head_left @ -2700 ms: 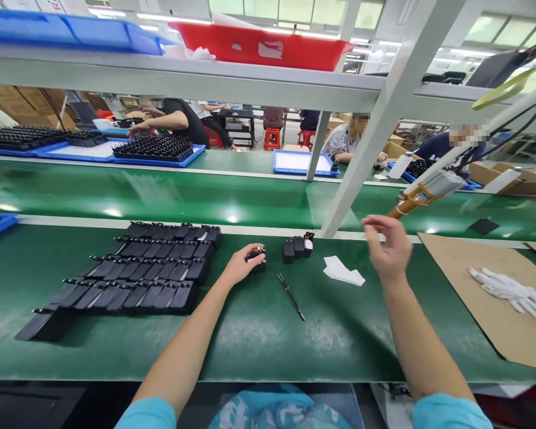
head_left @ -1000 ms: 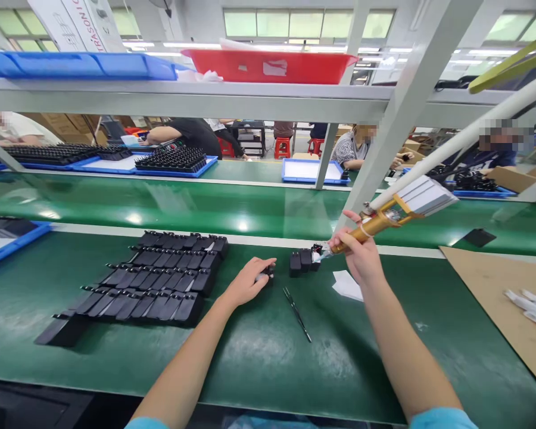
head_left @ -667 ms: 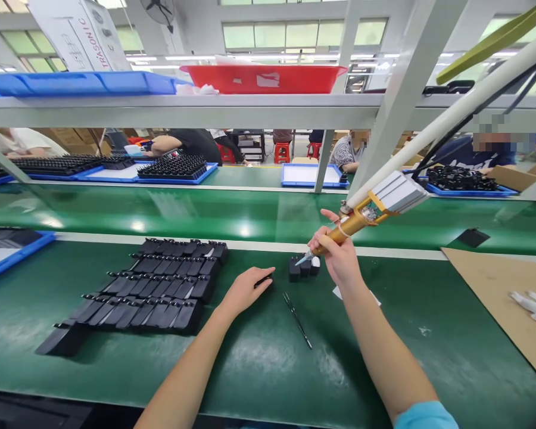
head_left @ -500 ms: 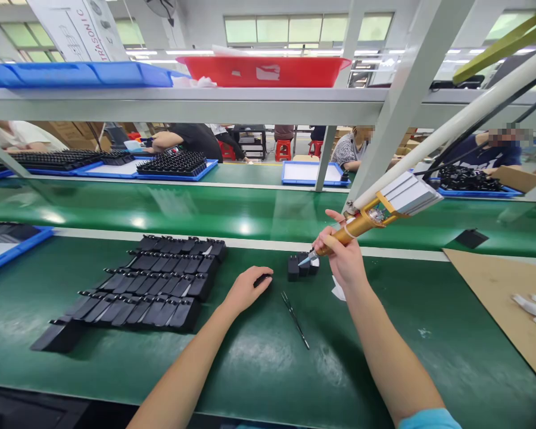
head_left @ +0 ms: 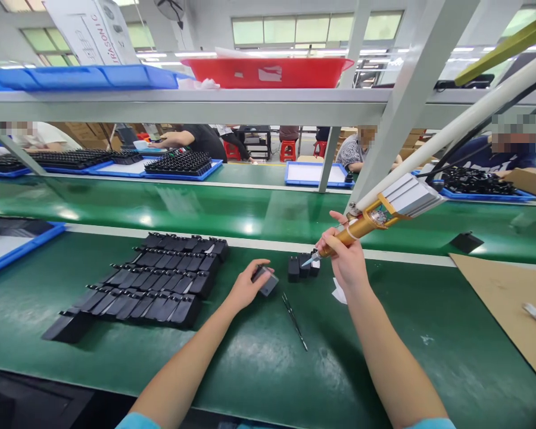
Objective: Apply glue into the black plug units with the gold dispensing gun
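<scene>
The left forearm reaches forward over the green bench mat [head_left: 259, 369], and the left hand [head_left: 243, 288] rests low with its palm turned down. Its fingers curl around a small black part [head_left: 265, 280], pinching it at the near end, so the part juts out to the right of the fingertips, tilted and just above the mat.

The right arm stretches further out, wrist raised. The right hand [head_left: 347, 260] is closed in a pen-like hold on a gold-barrelled tool [head_left: 356, 230], whose rear joins a silver block on a white tube slanting up to the right. The tool's pointed metal tip angles down to the left, at the top of a cluster of black parts [head_left: 300, 267] standing just beyond the held part.

Tweezers [head_left: 295, 313] lie on the mat between the arms. A white paper scrap [head_left: 338, 294] shows under the right wrist, and rows of black parts [head_left: 152, 280] sit left of the left hand.
</scene>
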The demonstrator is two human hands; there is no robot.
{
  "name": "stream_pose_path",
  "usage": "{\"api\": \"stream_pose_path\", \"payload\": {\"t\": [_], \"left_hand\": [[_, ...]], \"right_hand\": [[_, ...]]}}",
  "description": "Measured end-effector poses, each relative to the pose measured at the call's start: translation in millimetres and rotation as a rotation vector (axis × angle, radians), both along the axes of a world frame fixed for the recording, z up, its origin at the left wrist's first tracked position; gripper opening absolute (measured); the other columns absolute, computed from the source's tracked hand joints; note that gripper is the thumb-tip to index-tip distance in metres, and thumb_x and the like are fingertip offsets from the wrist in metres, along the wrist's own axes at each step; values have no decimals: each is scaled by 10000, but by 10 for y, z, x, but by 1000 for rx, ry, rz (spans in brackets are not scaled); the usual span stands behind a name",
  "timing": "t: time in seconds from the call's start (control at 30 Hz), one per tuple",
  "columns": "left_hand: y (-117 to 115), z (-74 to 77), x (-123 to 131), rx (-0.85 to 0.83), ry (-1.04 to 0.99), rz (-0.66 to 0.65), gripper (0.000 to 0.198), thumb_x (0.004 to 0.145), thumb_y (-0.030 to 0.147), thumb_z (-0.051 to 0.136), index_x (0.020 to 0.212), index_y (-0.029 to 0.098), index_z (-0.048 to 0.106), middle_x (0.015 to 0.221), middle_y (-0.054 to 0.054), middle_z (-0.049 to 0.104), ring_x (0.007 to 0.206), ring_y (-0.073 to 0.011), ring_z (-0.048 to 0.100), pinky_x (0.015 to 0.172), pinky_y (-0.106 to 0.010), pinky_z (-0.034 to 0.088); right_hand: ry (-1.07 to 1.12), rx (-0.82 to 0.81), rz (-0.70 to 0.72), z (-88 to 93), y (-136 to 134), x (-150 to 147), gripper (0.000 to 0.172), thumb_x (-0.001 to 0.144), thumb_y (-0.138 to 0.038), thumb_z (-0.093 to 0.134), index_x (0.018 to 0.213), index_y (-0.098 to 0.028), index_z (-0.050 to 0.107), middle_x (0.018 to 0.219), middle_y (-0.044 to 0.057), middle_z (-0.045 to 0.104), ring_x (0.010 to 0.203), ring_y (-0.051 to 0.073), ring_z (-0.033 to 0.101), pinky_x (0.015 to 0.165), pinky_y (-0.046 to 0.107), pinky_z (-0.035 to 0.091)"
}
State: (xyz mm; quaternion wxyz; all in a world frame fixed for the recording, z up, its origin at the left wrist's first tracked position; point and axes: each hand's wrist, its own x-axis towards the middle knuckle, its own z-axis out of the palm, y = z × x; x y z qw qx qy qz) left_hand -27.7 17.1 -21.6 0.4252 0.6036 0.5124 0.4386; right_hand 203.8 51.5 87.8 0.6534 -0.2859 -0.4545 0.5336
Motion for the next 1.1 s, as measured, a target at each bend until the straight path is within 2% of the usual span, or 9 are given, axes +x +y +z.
{"api": "stream_pose_path", "payload": {"t": [0.07,0.13,0.27,0.5,0.63,0.7,0.8,0.97,1.1], "left_hand": [[-14,83,42,-173,-425,87,422,868,500,575,1175,218,507,919,-49,702,736,-208,704,666,-333,557],[-45,182,68,-284,-718,125,421,874,495,574,1159,194,504,809,-34,684,576,-172,674,527,-276,529],[-135,324,64,-311,-955,49,341,902,450,557,1100,174,527,703,-8,650,478,-120,626,430,-199,479],[-300,464,10,28,-888,-280,374,883,529,572,1082,219,513,745,5,654,480,-150,662,389,-199,493],[-401,574,-51,167,-814,-352,348,911,505,540,1114,225,495,812,-6,654,530,-172,692,423,-231,537],[-498,578,-134,171,-763,-345,334,928,479,524,1144,228,486,829,-13,649,568,-189,707,452,-256,558],[-746,487,-323,193,-728,-291,331,945,465,494,1172,225,483,846,-22,644,579,-190,708,465,-265,563],[-1300,281,-627,290,-679,-42,320,943,452,507,1168,225,487,887,-30,654,605,-177,707,508,-273,575],[-1577,288,-737,363,-603,41,333,941,463,507,1180,234,468,914,-41,662,639,-189,712,530,-290,574]], "right_hand": [[24,-8,-16,-6,-6,-15,518,737,-207,692,1218,-297,521,666,-92,540,566,87,545,617,274,465],[47,-15,-40,-9,-12,-35,510,731,-211,699,1206,-292,529,668,-92,537,554,79,540,601,263,459],[107,-28,-80,-2,-38,-86,479,721,-212,711,1166,-282,549,647,-97,519,541,63,517,583,239,442],[134,-21,-75,12,-119,-132,415,720,-209,718,1103,-272,571,622,-97,516,547,61,498,564,219,418],[132,-27,-71,31,-155,-132,416,695,-206,733,1075,-263,576,621,-99,505,541,61,493,558,219,418],[129,-30,-69,43,-169,-128,405,683,-211,741,1052,-255,579,620,-99,499,540,62,492,554,219,419],[115,-15,-74,49,-177,-115,367,678,-203,746,1007,-239,588,622,-96,499,536,63,492,568,228,436],[116,7,-77,30,-158,-102,394,669,-156,737,1033,-239,611,622,-94,499,548,70,501,580,232,460],[113,41,-95,12,-139,-101,406,672,-107,709,1048,-235,626,598,-85,513,548,74,494,588,232,469]]}}
